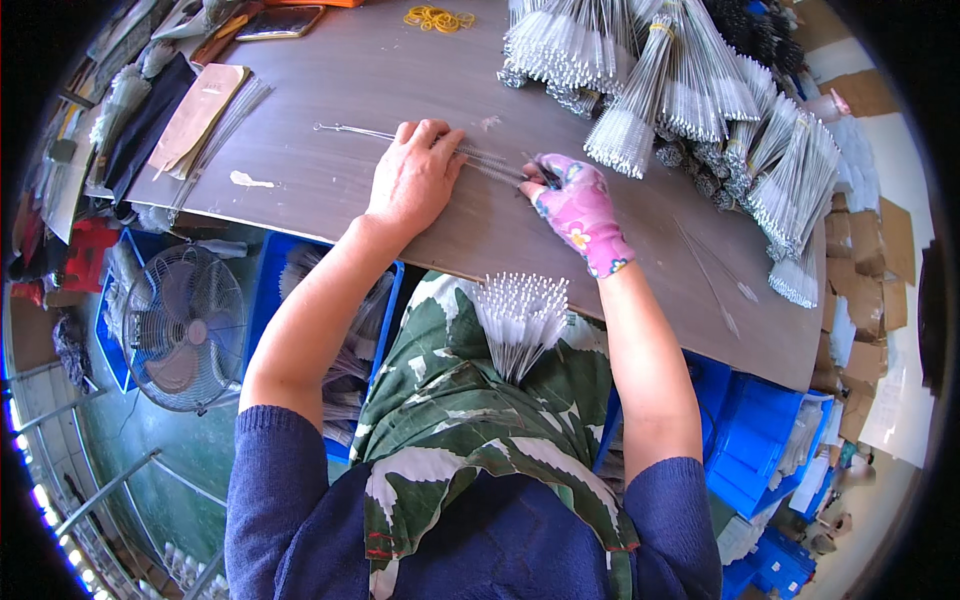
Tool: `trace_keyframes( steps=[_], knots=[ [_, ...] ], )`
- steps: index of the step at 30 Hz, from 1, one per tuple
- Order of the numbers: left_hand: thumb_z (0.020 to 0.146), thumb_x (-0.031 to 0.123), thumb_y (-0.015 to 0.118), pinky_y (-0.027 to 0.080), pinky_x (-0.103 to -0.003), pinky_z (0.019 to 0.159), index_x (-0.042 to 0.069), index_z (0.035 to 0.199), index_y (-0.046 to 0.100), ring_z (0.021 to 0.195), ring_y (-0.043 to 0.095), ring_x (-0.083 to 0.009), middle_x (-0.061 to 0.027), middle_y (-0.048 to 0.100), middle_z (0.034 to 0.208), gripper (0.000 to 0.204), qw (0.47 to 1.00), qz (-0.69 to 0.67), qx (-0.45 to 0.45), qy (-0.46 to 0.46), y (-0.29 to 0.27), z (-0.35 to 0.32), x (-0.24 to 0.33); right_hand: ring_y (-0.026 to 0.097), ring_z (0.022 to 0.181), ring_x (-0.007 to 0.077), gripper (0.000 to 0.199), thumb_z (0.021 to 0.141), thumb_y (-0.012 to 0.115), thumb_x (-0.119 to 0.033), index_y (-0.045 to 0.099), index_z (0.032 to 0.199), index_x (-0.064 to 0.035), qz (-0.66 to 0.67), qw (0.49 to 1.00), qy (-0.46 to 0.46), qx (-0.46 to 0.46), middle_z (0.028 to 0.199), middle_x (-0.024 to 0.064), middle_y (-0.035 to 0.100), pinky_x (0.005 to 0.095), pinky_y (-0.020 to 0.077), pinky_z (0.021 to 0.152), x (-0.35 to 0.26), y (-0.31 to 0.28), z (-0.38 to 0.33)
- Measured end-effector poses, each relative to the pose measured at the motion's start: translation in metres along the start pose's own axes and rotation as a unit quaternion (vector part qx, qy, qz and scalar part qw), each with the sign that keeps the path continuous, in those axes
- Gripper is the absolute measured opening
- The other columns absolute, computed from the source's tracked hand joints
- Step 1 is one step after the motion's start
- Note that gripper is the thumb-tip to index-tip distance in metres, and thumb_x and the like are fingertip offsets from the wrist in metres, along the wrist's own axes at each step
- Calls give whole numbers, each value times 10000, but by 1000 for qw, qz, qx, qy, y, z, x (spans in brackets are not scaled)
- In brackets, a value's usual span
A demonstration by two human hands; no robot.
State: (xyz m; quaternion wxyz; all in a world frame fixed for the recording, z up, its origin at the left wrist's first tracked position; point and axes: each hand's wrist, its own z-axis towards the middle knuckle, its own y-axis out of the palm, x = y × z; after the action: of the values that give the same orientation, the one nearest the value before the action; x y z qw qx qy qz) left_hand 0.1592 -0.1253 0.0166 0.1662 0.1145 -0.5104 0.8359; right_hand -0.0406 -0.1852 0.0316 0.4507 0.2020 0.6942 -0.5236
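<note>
Across the upper frame, from nine to three o'clock, runs a brown table (400,70), with bundles of thin wire brushes (690,90) heaped at one o'clock. Near centre, the bare left hand (412,178) presses flat, fingers spread narrowly, on a few loose wire brushes (480,160). At its three o'clock, the pink-gloved right hand (578,208) pinches their ends.

The bare left hand (415,172) lay flat on a few thin wire brushes (490,165) spread across the brown table (330,180). The right hand (578,210), in a pink flowered glove, pinched their right ends. Bundles of brushes (690,90) were heaped at the far right, yellow rubber bands (438,18) lay beyond, another bundle (520,318) stood in the lap, and a fan (185,328) stood on the floor to the left.
</note>
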Motion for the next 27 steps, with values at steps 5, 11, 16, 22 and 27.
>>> trace_keyframes(
  steps=[5, 11, 16, 22, 27],
  knots=[
    [804, 105, 564, 439, -375, 845, 63, 1082, 566, 988, 491, -291, -99, 534, 1051, 282, 999, -17, 33, 19, 9, 1, 5, 620, 733, 119, 200, 747, 664, -88, 646, 933, -16, -70, 994, -78, 37, 841, 101, 672, 252, 479, 655, 1, 12, 6],
    [787, 54, 584, 466, -352, 754, 31, 1034, 559, 854, 555, -301, -133, 558, 988, 250, 970, -230, 66, -31, -31, -42, 32, 511, 644, 42, 96, 808, 629, -94, 645, 876, -28, 135, 983, 118, -47, 710, -17, 596, 208, 428, 591, -5, -35, -46],
    [811, 178, 643, 492, -298, 630, 0, 827, 614, 732, 608, -205, -118, 601, 792, 182, 861, -415, -199, -218, -51, -126, 68, 514, 614, 53, 82, 843, 585, -98, 626, 871, -32, 173, 966, 140, -129, 735, -24, 570, 193, 413, 572, 1, -43, -96],
    [683, 221, 792, 426, -287, 892, 1, 1252, 395, 1029, 525, -138, -111, 533, 1158, 728, 763, -551, -189, -281, 21, -149, 114, 509, 664, 48, 82, 843, 577, -76, 614, 885, -16, 193, 961, 135, -147, 767, -17, 574, 199, 411, 595, 0, -39, -103],
    [715, 107, 759, 397, -279, 921, 52, 1126, 563, 1013, 518, -92, 6, 598, 1050, 459, 575, -728, -220, -300, 41, -149, 112, 503, 683, 52, 76, 829, 585, -42, 603, 892, -4, 107, 980, 36, -166, 779, -17, 574, 204, 417, 617, -7, -46, -101]
  ],
)
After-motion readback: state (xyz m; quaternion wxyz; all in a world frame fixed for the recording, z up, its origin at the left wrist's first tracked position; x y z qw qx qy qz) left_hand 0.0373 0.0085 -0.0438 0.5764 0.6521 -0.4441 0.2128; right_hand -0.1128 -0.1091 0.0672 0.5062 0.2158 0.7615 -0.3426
